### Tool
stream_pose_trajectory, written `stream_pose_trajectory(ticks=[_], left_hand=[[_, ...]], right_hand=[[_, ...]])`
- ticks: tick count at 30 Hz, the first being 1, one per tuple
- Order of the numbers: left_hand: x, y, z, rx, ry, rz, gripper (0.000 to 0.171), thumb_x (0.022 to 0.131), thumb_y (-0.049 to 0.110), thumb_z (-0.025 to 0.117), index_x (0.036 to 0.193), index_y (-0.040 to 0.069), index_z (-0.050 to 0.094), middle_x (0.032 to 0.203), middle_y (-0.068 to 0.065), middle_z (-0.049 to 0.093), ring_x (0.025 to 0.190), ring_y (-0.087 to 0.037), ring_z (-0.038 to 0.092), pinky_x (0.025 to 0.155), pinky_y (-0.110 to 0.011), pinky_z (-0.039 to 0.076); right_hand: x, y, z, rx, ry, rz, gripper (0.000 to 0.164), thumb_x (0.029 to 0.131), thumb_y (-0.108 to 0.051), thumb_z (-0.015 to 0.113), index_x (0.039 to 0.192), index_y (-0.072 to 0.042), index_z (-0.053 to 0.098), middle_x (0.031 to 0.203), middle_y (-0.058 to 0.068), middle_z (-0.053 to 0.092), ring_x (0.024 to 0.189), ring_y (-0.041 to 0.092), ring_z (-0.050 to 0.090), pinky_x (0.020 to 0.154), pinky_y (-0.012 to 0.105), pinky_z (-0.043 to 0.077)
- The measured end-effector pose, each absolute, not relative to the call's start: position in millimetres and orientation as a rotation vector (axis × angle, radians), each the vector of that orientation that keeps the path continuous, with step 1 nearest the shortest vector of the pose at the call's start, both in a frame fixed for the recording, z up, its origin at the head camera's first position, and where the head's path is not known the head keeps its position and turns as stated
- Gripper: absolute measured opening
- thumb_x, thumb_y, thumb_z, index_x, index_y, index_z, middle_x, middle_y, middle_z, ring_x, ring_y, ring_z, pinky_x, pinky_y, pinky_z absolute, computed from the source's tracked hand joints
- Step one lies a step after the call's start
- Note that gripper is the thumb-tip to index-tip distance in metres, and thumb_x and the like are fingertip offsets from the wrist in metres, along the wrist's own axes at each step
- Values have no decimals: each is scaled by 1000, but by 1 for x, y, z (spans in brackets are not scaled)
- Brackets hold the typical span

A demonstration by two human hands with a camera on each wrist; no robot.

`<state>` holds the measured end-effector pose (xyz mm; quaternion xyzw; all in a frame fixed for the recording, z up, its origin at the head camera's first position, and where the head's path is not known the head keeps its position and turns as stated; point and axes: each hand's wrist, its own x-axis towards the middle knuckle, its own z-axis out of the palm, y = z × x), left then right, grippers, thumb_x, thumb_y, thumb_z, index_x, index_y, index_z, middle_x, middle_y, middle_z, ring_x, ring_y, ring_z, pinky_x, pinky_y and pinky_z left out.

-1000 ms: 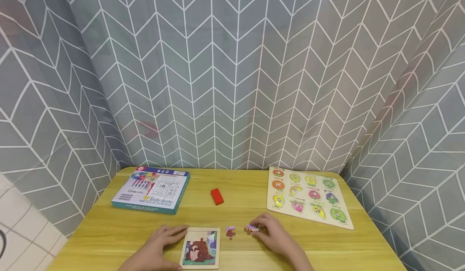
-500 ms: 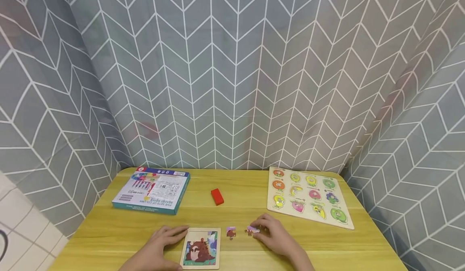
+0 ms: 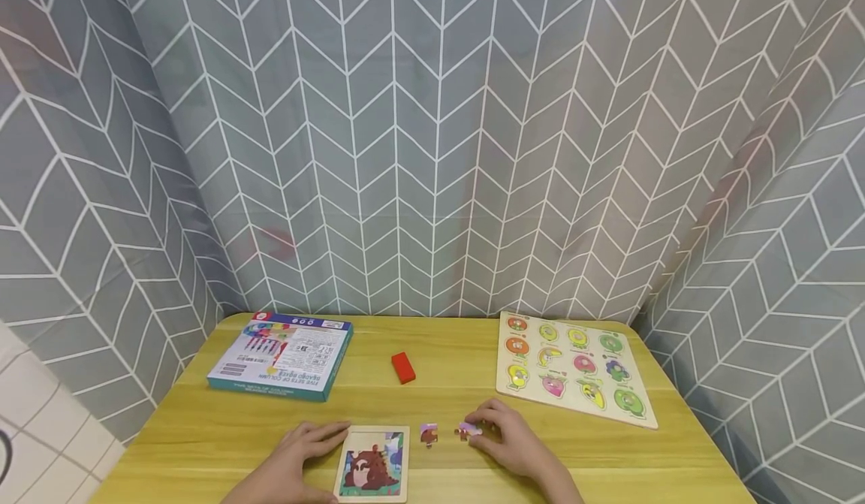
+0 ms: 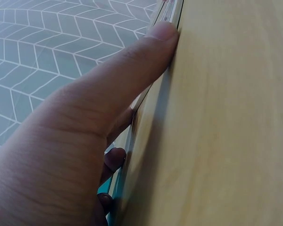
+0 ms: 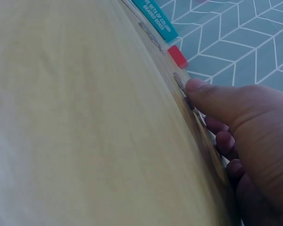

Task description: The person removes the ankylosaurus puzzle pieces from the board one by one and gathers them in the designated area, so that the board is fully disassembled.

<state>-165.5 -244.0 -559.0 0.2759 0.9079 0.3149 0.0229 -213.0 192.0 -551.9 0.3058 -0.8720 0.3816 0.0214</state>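
Note:
A small jigsaw puzzle [image 3: 370, 468] in a square light wooden frame lies at the table's front, showing a brown animal; its upper part shows bare wood. My left hand [image 3: 297, 463] holds the frame's left side, fingers at the top corner and thumb [image 4: 160, 35] at the bottom one. Right of the frame lies a loose purple and brown puzzle piece [image 3: 429, 434]. Further right, my right hand [image 3: 503, 438] pinches another puzzle piece [image 3: 468, 431] low over the table, partly hidden by the fingers. The right wrist view shows the thumb [image 5: 200, 89] against this thin piece.
Behind the loose pieces lies a red block [image 3: 403, 367]. A flat teal and white box [image 3: 280, 354] lies at the back left, and a wooden fruit puzzle board [image 3: 574, 369] at the back right. A patterned curtain [image 3: 432, 151] hangs behind the table.
Both hands keep nearly the same place. The whole head view shifts very slightly; the frame and pieces stay where they were.

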Motion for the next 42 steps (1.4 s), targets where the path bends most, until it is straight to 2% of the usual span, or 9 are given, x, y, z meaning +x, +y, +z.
stream_pose_trajectory(ticks=[20,27,33,42], left_hand=[[-168,-245,-560,851,2767,1016,94,78,61,88,157,22,55,163,6,49,117,-2,41,92,-35,42],[-168,-245,-563,864,2791,1012,93,78,60,89,157,24,56,162,9,50,114,-1,41,90,-33,41],[-166,-245,-563,875,2784,1019,92,78,59,89,157,23,56,162,7,50,114,-1,41,90,-34,41],[-164,-244,-560,887,2801,1011,94,77,61,89,156,21,57,162,5,51,113,-1,41,90,-34,43]], right_hand=[[-214,193,-550,921,-2714,1206,33,98,-34,78,124,-13,74,113,-7,65,100,7,56,90,28,51],[-218,186,-539,861,-2735,1220,39,95,-32,81,124,-7,73,106,-3,63,93,9,55,83,27,50],[-218,172,-519,867,-2710,1182,39,95,-30,82,125,-6,73,112,4,68,93,12,57,81,29,51],[-219,135,-505,958,-2707,1216,35,95,-21,82,124,-4,74,115,10,70,90,7,55,79,25,50]])
